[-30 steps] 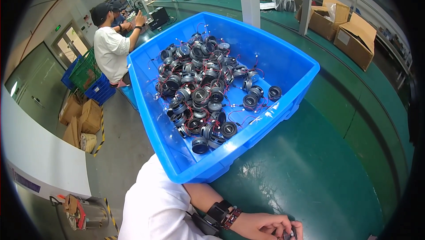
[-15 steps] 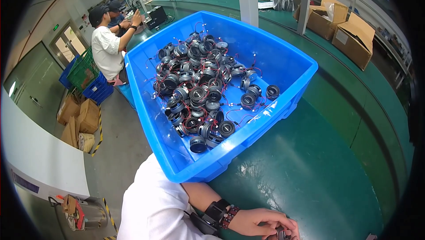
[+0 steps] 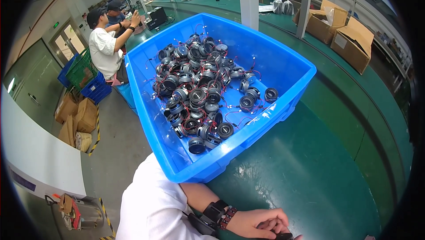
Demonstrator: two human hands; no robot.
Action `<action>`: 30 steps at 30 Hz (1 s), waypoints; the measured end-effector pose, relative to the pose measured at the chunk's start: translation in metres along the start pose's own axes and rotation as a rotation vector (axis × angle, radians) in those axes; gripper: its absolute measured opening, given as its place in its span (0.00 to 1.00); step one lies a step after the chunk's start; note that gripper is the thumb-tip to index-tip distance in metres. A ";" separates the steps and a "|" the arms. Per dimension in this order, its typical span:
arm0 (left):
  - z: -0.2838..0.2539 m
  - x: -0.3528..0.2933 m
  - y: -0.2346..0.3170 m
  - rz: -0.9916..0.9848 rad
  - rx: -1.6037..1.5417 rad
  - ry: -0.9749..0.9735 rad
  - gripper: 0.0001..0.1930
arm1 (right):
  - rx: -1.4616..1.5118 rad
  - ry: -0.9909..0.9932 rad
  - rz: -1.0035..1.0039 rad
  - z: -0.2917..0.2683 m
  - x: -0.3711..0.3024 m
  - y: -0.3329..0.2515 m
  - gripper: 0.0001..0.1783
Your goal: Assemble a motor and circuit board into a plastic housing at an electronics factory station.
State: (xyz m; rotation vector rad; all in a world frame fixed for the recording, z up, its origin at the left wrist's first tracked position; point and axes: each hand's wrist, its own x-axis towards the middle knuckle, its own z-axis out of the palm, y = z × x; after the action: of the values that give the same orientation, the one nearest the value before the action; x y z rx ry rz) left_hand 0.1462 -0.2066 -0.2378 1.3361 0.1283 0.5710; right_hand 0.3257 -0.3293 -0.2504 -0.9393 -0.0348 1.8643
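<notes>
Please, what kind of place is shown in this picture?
Most likely a factory assembly hall. A long green workbench carries a blue bin heaped with small round wired parts, cardboard boxes stand alongside, and other workers sit further along the line.

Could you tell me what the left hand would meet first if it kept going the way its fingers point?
The left hand points right along the picture's lower edge, fingers on a small dark object. Beyond it only bare green table shows, so the way looks free, though depth is unclear.
</notes>
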 end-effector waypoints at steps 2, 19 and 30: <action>0.001 0.002 0.005 -0.075 0.225 -0.033 0.16 | -0.019 -0.049 0.035 -0.010 -0.001 -0.003 0.43; -0.008 0.010 -0.007 -0.136 0.312 -0.090 0.26 | -0.240 -0.357 -0.026 0.010 0.016 -0.017 0.43; -0.006 0.004 -0.010 -0.121 0.281 -0.070 0.27 | -0.370 -0.379 -0.171 0.015 0.012 -0.013 0.44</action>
State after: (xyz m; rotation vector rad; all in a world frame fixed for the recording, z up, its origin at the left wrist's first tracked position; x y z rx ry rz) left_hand 0.1504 -0.2006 -0.2476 1.6069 0.2373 0.4130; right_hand 0.3240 -0.3078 -0.2415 -0.7832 -0.6889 1.8824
